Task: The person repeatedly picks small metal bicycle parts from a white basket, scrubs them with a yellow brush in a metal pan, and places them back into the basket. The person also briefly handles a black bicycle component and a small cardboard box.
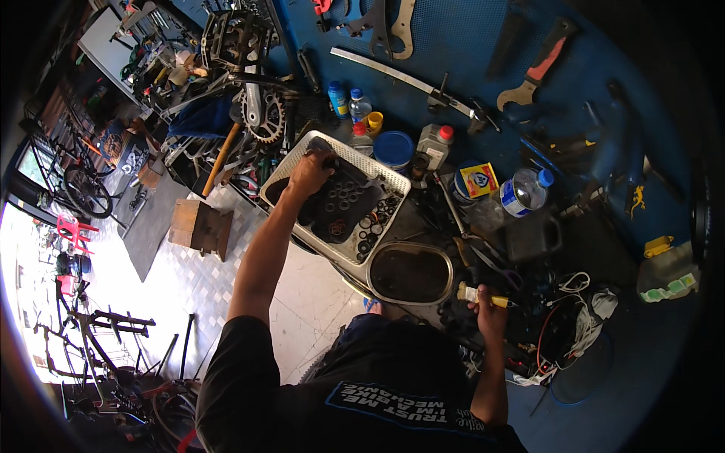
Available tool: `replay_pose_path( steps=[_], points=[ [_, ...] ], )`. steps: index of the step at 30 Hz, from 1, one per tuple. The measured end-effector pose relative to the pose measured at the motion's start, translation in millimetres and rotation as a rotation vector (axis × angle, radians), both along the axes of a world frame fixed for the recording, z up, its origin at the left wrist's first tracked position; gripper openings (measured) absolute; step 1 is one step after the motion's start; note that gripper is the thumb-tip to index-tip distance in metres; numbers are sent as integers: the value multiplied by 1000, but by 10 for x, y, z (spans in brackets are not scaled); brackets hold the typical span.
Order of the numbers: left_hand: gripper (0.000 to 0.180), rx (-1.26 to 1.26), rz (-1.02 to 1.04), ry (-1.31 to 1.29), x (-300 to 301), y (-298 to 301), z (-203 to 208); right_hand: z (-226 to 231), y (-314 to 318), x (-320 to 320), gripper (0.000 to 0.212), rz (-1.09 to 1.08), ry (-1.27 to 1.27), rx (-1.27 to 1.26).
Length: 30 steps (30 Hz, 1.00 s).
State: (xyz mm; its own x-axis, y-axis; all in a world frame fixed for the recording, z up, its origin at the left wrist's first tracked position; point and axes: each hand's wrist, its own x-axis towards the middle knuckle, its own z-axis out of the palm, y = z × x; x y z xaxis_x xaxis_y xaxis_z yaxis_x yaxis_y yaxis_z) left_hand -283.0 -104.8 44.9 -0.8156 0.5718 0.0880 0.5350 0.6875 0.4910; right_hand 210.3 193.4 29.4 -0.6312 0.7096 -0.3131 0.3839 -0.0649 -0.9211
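Observation:
Over the far left part of a white perforated plastic basket [278,175], my left hand [310,174] has its fingers curled together around something small and dark that I cannot make out. Below it, a dark cloth [361,202] lines the basket, with several grey ring-shaped parts [346,194] and thin orange rings [337,227] on it. Loose rings and small dark parts [368,232] lie along the basket's right side. My right hand [489,311] is closed on a paintbrush [497,300] with a yellow handle, its bristle end pointing left toward an oval metal pan [368,273] with a dark inside.
Bottles [434,147], a blue-lidded tub [393,148] and a clear bottle [524,193] stand behind the basket. Pliers and cables [585,325] crowd the right. Tools hang on the blue wall [461,45]. Bike parts [260,113] and a cardboard box [198,226] are at left.

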Motion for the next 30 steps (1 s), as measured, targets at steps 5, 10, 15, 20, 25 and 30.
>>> replay_pose_path(
  steps=[5,10,15,20,25,30],
  points=[
    [49,-175,1,24,26,387,-50,4,17,38,37,4,1,76],
    [61,-205,-4,-38,40,479,-23,103,15,90,38,-11,-31,129],
    [79,-188,62,-42,93,396,-22,139,9,34,39,11,-27,75],
    [52,256,-11,174,273,352,113,164,-62,-112,40,22,0,26],
    [32,352,-116,23,882,522,839,151,-129,-291,30,198,104,102],
    [29,263,-139,1,1036,551,868,565,-327,-540,21,363,92,349]
  ],
)
